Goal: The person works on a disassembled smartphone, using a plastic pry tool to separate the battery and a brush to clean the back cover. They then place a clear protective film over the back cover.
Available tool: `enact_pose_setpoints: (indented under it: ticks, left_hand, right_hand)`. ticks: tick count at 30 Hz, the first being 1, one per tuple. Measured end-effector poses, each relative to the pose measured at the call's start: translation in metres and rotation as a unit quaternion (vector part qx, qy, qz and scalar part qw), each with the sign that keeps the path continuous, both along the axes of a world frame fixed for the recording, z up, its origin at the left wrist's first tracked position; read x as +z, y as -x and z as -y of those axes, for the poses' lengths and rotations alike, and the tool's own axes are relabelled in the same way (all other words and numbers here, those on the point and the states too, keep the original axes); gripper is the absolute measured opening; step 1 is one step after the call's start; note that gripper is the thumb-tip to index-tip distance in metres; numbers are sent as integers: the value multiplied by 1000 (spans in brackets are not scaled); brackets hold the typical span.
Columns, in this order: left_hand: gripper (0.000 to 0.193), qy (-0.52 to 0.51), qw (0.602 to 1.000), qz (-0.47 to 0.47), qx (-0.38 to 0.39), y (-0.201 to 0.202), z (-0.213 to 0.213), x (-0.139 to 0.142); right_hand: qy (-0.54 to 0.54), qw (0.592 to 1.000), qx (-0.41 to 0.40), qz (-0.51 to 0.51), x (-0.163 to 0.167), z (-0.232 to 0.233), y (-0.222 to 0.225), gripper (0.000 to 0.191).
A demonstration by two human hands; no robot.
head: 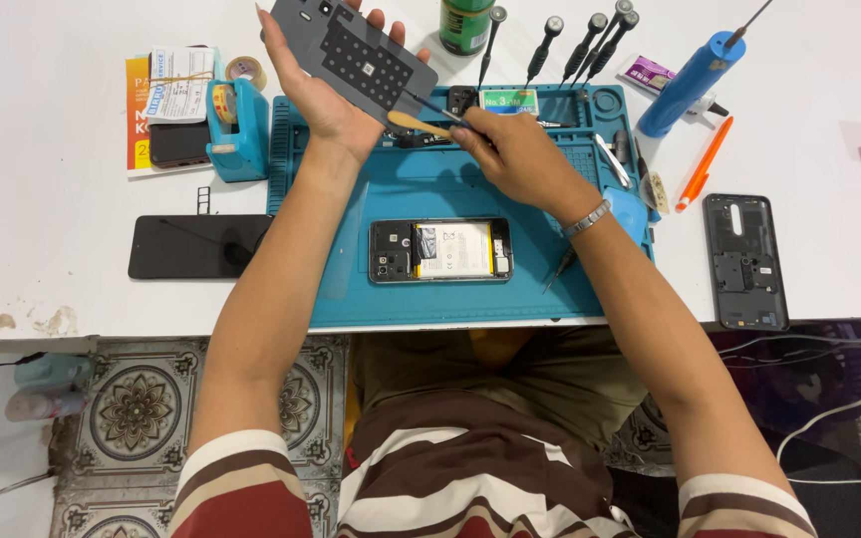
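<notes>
Holding the grey back cover [356, 52] raised at the far left in your left hand [323, 100], keep your right hand [515, 149] pinching the wooden-handled tool [421, 122] flat against its inner face.

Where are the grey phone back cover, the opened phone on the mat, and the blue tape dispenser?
grey phone back cover [356, 55], head view, on its inner face near the dark patch.
opened phone [440, 250], head view, on the white battery label.
blue tape dispenser [241, 134], head view, on its blue body.
</notes>
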State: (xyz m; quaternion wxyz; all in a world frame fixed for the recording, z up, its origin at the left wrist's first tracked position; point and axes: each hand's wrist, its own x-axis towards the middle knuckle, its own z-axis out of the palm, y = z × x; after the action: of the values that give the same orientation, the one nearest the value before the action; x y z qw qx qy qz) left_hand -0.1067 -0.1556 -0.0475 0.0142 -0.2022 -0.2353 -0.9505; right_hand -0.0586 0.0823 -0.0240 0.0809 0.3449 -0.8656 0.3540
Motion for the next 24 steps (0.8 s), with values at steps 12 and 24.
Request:
enact_pose_setpoints:
  ticks: [12,24]
  left_hand:
    - [93,33,999,19,12,-4,-5,2]
    - [116,-25,1000,5,-6,-1,-14,-4]
  right_hand:
    - [17,999,7,-34,-11,-1,5,26]
    - [-17,994,-107,-5,-3,1,1,30]
